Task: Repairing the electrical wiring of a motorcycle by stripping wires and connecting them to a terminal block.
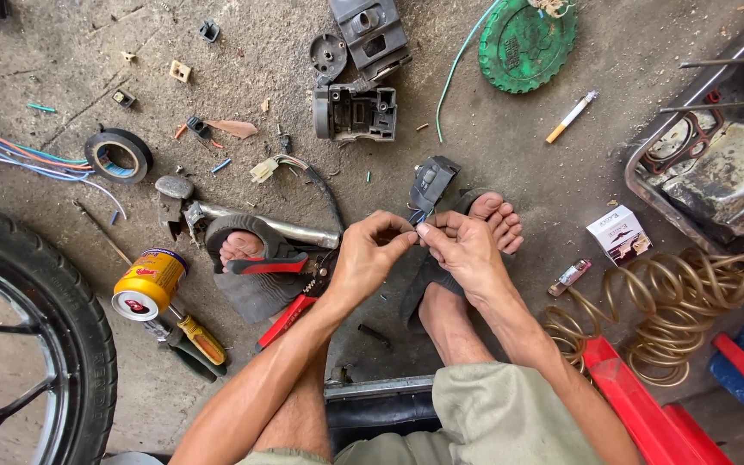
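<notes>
Right of hands (419, 250), white box (619, 233)

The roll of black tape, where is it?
In the head view, the roll of black tape lies flat on the concrete floor, upper left, beside the blue wires and above the yellow can.

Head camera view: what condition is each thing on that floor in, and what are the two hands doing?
Left hand: pinching a thin wire end.
Right hand: pinching the same spot, fingertips meeting.
Black switch unit: wired, lying just beyond the fingertips.
Yellow can: on its side.
Tape roll: lying flat.
Red-handled pliers: lying on the floor, untouched.
Cigarette: unlit, lying loose.
Black housing: taken apart, hollow side showing.
</notes>
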